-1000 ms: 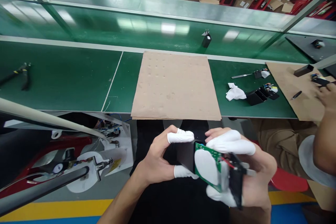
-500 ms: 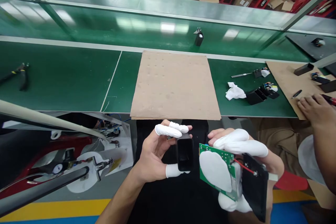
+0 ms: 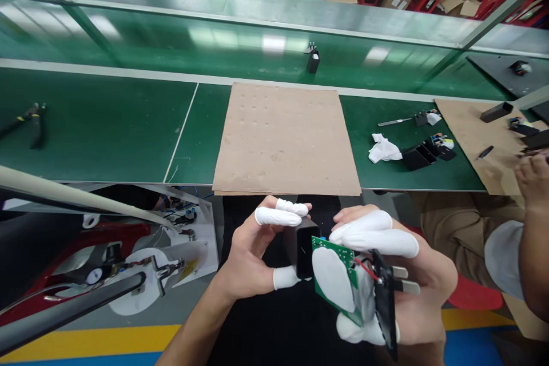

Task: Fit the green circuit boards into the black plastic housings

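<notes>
My left hand (image 3: 253, 251), with white finger cots on some fingers, grips a black rectangular plastic housing (image 3: 295, 246), its open end turned to the right. In my right hand (image 3: 412, 274), also with white finger cots, is a green circuit board (image 3: 321, 287) with a white patch on its face. A red wire runs from the board to a black end cover (image 3: 388, 309), from which two flat metal prongs (image 3: 405, 279) stick out. The board's left edge is right at the housing's mouth; whether they touch I cannot tell.
A cardboard sheet (image 3: 287, 137) lies on the green bench ahead. Right of it are a crumpled white cloth (image 3: 384, 148), black housings (image 3: 418, 156) and a thin metal tool (image 3: 394, 122). Pliers (image 3: 36, 124) lie far left. A co-worker's hand (image 3: 534, 177) is at right.
My right hand has brought the board and cover left, up to the housing, and turned the cover edge-on. A small black unit on the far belt shifted left. The co-worker's hand moved right.
</notes>
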A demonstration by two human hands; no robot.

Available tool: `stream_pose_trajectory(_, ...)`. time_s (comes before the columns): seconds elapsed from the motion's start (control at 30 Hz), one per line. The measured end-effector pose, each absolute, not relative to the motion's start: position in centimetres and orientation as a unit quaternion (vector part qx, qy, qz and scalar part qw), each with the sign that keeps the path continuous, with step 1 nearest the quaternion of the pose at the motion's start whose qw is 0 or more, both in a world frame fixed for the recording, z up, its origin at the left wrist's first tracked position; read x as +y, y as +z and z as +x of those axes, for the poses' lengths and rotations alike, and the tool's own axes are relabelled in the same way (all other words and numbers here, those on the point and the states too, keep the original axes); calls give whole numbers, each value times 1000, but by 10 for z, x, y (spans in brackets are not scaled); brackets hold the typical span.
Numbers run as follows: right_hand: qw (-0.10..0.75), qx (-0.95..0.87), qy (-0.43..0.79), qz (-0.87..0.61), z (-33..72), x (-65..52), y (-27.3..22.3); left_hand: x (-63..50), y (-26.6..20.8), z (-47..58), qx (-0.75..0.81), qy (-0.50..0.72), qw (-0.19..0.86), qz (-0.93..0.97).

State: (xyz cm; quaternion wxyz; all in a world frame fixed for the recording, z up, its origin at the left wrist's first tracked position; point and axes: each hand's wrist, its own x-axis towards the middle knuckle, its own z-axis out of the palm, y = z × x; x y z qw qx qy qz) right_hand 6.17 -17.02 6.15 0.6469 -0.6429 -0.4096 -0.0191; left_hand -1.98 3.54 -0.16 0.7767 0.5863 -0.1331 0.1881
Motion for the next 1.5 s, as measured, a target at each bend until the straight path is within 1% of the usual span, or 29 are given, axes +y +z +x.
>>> stream_pose_trajectory(0.17,625,-422,-11,-657,64,-172,64,36,-5,-21,-130,200,751,616)
stream_pose_trajectory(0.4,595,-439,-4,-673,67,-173,67,31,-6,-23,-123,188,749,623)
stream_pose_trajectory(0.9,581,-446,-8,-681,68,-175,61,28,-8,-19,-126,187,752,620)
stream_pose_trajectory(1.1,591,-449,-4,-671,68,-175,59,27,-7,-19,-126,188,751,620)
stream_pose_trajectory(1.5,607,-431,43,-666,63,-174,63,24,-6,-21,-113,175,768,606)
